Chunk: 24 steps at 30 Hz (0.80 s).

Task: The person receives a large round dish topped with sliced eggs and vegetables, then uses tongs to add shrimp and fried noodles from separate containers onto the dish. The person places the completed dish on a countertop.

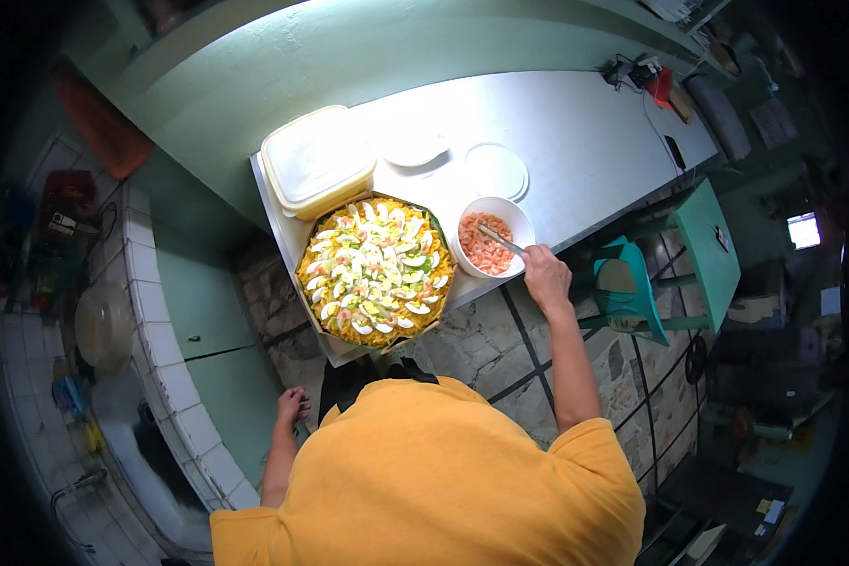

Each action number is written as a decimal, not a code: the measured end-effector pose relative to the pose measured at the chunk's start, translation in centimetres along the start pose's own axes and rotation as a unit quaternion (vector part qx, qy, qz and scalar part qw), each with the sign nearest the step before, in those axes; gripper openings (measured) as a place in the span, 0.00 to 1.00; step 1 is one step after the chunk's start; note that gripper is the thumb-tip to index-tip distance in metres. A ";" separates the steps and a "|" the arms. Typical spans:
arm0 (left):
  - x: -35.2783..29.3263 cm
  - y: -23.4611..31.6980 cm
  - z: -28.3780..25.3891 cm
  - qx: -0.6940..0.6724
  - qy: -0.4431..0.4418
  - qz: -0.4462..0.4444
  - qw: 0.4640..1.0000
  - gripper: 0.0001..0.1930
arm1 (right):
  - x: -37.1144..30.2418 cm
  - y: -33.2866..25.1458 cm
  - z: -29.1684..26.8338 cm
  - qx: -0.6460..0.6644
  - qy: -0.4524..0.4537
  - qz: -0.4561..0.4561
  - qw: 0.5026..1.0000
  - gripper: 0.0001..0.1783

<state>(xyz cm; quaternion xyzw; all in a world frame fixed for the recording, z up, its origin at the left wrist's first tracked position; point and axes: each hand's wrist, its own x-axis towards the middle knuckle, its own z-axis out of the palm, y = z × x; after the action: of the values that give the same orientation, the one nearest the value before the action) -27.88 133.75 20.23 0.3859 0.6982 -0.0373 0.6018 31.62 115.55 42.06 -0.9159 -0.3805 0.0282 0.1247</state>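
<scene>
My right hand (546,277) grips the handle of a long, thin metal utensil (506,243); its tip lies on the contents of a white round tub, and its exact kind is unclear. Small pink-orange chunks (486,253) partly fill this tub (525,223) at the table's near edge. Just left of it is an octagonal tray (384,349) of yellow noodle-like food (314,275), topped with egg slices and green bits. Low by my left side, my left hand (293,404) hangs with its fingers loosely curled, away from the table, and nothing shows in it.
A lidded cream container (319,160) stands behind the tray, against the wall. Behind the tub lie a white round lid (496,172) and a white dish (413,151) on the white table (575,141). A teal chair (638,283) and green table (712,255) stand at right; a tiled sink counter (165,354) at left.
</scene>
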 end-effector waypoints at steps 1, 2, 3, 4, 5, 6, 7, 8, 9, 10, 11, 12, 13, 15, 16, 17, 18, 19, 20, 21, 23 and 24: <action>-0.1 -0.2 0.0 0.004 0.008 -0.018 1.000 0.13 | -0.3 0.0 -0.6 0.011 0.004 0.003 1.000 0.13; -0.2 -0.4 0.0 -0.003 0.001 -0.002 1.000 0.13 | -0.8 0.0 -1.2 0.044 0.034 -0.005 0.998 0.12; -0.2 -0.6 0.0 -0.002 0.003 -0.002 1.000 0.13 | -1.4 -0.5 -1.5 0.076 0.038 -0.021 0.996 0.12; -0.2 -0.7 0.0 0.008 0.011 -0.014 1.000 0.13 | -2.1 -0.9 -1.8 0.106 0.036 -0.029 0.993 0.12; -0.3 -0.9 0.0 -0.002 0.008 -0.008 1.000 0.13 | -2.8 -1.3 -2.1 0.135 0.034 -0.034 0.990 0.12; -0.2 -0.9 0.1 -0.001 0.009 -0.013 1.000 0.13 | -3.7 -2.3 -1.7 0.193 0.022 -0.046 0.980 0.11; -0.2 -0.9 0.1 0.007 0.017 -0.030 0.999 0.12 | -4.5 -3.3 -1.1 0.189 0.017 -0.083 0.978 0.10; -0.1 -0.8 0.2 0.003 0.010 -0.019 1.000 0.12 | -5.3 -4.3 -0.3 0.178 0.014 -0.106 0.978 0.10; -0.1 -0.7 0.3 0.006 0.010 -0.020 1.000 0.12 | -5.7 -5.1 0.5 0.173 0.014 -0.137 0.975 0.10; 0.0 -0.6 0.5 0.017 0.017 -0.035 0.999 0.12 | -5.9 -5.7 1.2 0.136 0.040 -0.160 0.977 0.10; 0.0 -0.5 0.6 0.008 0.008 -0.016 1.000 0.11 | -6.0 -6.1 2.0 0.104 0.067 -0.187 0.974 0.11; 0.0 -0.4 0.6 0.006 0.006 -0.012 1.000 0.11 | -6.1 -6.4 2.5 0.074 0.089 -0.211 0.971 0.12; -0.1 -0.3 0.6 0.009 0.013 -0.022 1.000 0.11 | -6.2 -6.4 2.9 0.054 0.095 -0.224 0.968 0.12; -0.2 -0.2 0.7 0.001 0.012 0.001 1.000 0.11 | -6.2 -6.1 3.0 0.020 0.095 -0.243 0.965 0.12; -0.4 -0.3 0.7 0.005 0.021 -0.005 1.000 0.11 | -6.3 -5.9 2.8 0.038 0.082 -0.240 0.967 0.12; -0.5 -0.4 0.6 -0.004 0.016 0.004 1.000 0.11 | -6.3 -5.6 2.5 0.057 0.068 -0.231 0.969 0.12; -0.7 -0.5 0.6 -0.007 0.015 0.003 1.000 0.11 | -6.4 -5.5 2.1 0.074 0.054 -0.221 0.971 0.12; -0.7 -0.6 0.6 -0.009 0.013 0.003 1.000 0.11 | -6.5 -5.5 1.7 0.094 0.046 -0.209 0.972 0.11; -0.8 -0.7 0.6 -0.004 0.013 -0.001 1.000 0.11 | -6.5 -5.6 1.2 0.113 0.038 -0.196 0.973 0.11; -0.8 -0.9 0.6 0.000 0.014 -0.006 1.000 0.11 | -6.5 -5.6 0.8 0.131 0.031 -0.184 0.974 0.10; -0.7 -1.3 0.7 0.004 0.014 -0.014 1.000 0.11 | -6.6 -6.1 0.2 0.106 -0.029 -0.187 0.976 0.09; -0.6 -1.5 0.6 0.004 0.014 -0.018 1.000 0.11 | -6.7 -6.5 0.0 0.094 -0.059 -0.188 0.976 0.09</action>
<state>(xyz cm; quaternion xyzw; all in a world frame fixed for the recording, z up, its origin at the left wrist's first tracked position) -28.28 132.03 19.98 0.3759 0.7132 -0.0458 0.5899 22.43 115.25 43.39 -0.8089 -0.5482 0.0939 0.1906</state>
